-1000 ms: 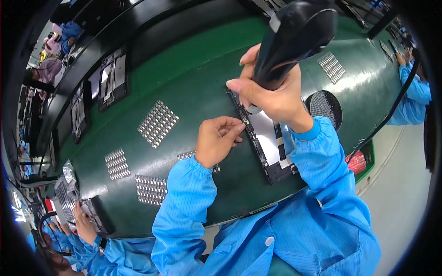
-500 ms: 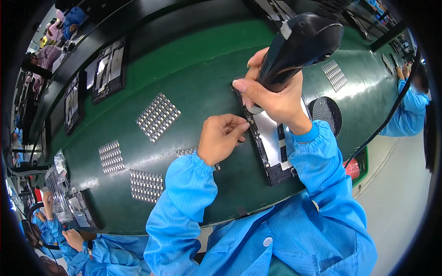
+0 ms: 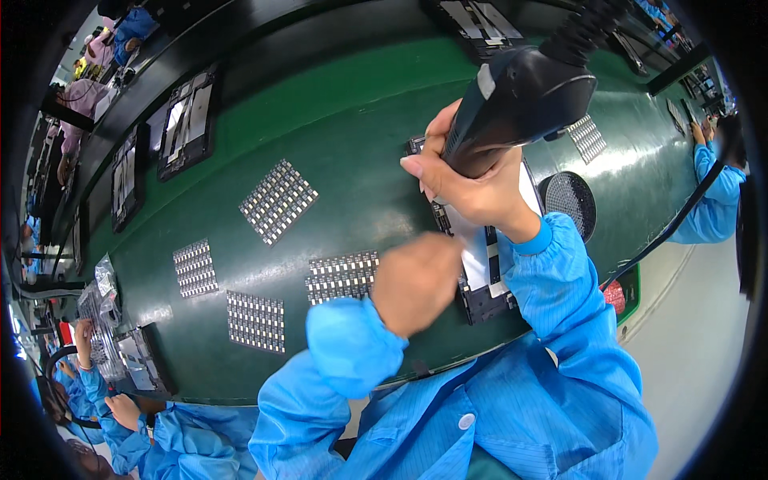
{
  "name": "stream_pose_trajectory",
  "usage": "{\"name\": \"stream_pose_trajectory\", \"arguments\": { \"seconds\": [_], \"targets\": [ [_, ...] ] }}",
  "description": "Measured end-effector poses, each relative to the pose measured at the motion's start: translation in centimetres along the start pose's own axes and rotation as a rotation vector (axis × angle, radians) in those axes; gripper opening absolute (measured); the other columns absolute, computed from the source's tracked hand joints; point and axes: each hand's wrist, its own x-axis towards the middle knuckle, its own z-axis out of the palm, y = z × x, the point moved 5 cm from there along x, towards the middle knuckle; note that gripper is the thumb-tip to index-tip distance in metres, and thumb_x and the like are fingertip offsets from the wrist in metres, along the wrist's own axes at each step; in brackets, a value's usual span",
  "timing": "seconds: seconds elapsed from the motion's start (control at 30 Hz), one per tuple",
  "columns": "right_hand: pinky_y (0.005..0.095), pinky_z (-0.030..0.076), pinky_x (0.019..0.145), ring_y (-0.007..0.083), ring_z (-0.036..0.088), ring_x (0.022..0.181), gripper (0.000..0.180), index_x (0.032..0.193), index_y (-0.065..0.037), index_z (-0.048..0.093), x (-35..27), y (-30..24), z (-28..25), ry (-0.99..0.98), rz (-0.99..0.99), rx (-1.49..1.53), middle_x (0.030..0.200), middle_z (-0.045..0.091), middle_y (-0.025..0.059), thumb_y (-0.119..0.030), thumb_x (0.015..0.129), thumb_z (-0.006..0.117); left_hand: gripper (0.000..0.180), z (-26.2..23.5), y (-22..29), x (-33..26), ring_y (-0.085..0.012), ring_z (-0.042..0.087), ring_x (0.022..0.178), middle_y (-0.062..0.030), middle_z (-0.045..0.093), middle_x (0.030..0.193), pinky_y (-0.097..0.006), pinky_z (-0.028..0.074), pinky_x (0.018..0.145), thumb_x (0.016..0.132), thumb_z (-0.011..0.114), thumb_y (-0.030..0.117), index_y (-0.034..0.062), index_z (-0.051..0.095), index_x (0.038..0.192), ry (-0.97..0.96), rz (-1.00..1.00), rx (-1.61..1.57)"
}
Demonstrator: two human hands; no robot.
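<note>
- Device frame (image 3: pixel 474 258) lies on the green table (image 3: pixel 360 184), right of centre, partly hidden beneath the right hand (image 3: pixel 486 190).
- That hand grips a bulky black tool (image 3: pixel 516 100); its tip is hidden, so contact with the frame cannot be confirmed. If the grip tilted, the tip could slip and scratch the pale panel.
- The left hand (image 3: pixel 420 284) is blurred beside the frame's left edge; whether its fingers hold anything, I cannot tell. A small part pinched there could drop, or a bump could shift the frame.
- The left sleeve (image 3: pixel 352 344) is just beside a sheet of small boards (image 3: pixel 344 276); loose cloth could drag it.
- The ribbed hose (image 3: pixel 596 24) on the tool's far end could tug it off line if pulled taut.
</note>
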Motion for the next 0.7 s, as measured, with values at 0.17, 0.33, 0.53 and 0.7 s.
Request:
{"name": "stream_pose_trajectory", "arguments": {
  "seconds": [0.17,0.33,0.53,0.7],
  "targets": [
    [0.0242,0.044,0.046,0.0109,0.054,0.050,0.034,0.099,-0.001,0.046,0.6,-0.3,0.3,-0.023,-0.046,0.002,0.062,0.056,0.0057,0.012,0.074,0.065,0.036,3.4,5.4,-2.5,-0.0309,0.059,0.099,-0.0174,0.062,0.098,-0.042,0.048,0.085,0.064,0.070,0.013,-0.0036,0.061,0.094,-0.094,0.271,0.088],
    [0.0196,0.041,0.044,0.0063,0.053,0.049,0.035,0.102,0.003,0.050,-0.1,-4.1,-3.8,0.239,-0.162,0.098,0.061,0.057,0.0026,0.008,0.072,0.068,0.045,4.6,2.3,-2.0,-0.0332,0.057,0.103,-0.0202,0.060,0.106,-0.043,0.045,0.089,0.064,0.072,0.015,-0.0071,0.058,0.101,-0.110,0.226,0.255],
    [0.0212,0.041,0.047,0.0079,0.053,0.051,0.046,0.110,0.000,0.044,-4.0,-2.7,-6.6,0.175,-0.015,0.087,0.062,0.056,0.0037,0.010,0.071,0.069,0.037,-2.1,-9.3,8.8,-0.0369,0.055,0.096,-0.0209,0.055,0.110,-0.041,0.045,0.087,0.074,0.065,0.013,-0.0005,0.054,0.106,-0.096,-0.102,0.567],
    [0.0241,0.046,0.060,0.0105,0.058,0.068,0.055,0.119,0.001,0.042,-5.3,-0.6,-6.8,0.059,0.163,0.155,0.076,0.060,0.0074,0.006,0.073,0.070,0.032,-9.4,-18.0,9.5,-0.0271,0.047,0.116,-0.0119,0.053,0.117,-0.050,0.036,0.097,0.071,0.060,0.006,0.0047,0.062,0.103,0.047,-0.302,1.057]
  ]
}}
